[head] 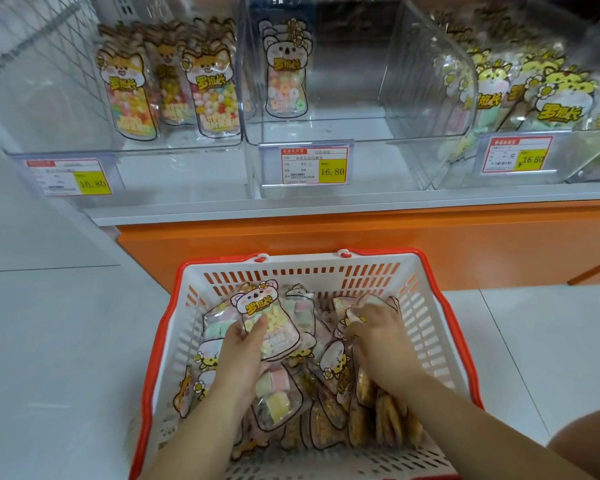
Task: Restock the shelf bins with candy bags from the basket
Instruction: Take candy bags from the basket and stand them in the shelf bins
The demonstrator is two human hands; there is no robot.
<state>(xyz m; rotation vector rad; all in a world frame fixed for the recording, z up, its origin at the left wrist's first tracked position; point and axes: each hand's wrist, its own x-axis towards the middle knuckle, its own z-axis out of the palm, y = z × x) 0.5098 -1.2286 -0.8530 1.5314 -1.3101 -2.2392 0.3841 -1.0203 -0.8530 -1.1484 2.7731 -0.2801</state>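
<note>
The left hand [241,346] has its fingers and thumb curled round a koala bag [267,318], raised a little above the pile in the basket [326,271]. The basket sits on the floor below the shelf. The right hand [378,329] is curled over the top of a second bag [352,318] that lies in the heap, its print mostly hidden. The koala print matches the lone bag [286,74] standing in the middle bin [378,161], so that is probably where it belongs. To do the step well, lift it straight up so it drags no neighbours out. Carry it by the body rather than the thin top edge, then stand it upright with the face forward beside the lone bag. The second bag's print should be checked before it goes up, so that it reaches its own bin. By count there are three clear bins, each with one price tag [314,165] on its front, and one basket. The middle bin holds a single bag. The left bin [170,168] shows three dog-print bags in front, with more behind that are too overlapped to count. The right bin [575,157] holds several yellow-print bags, but the number is unclear. The basket holds many bags of mixed prints, too heaped to count.
</note>
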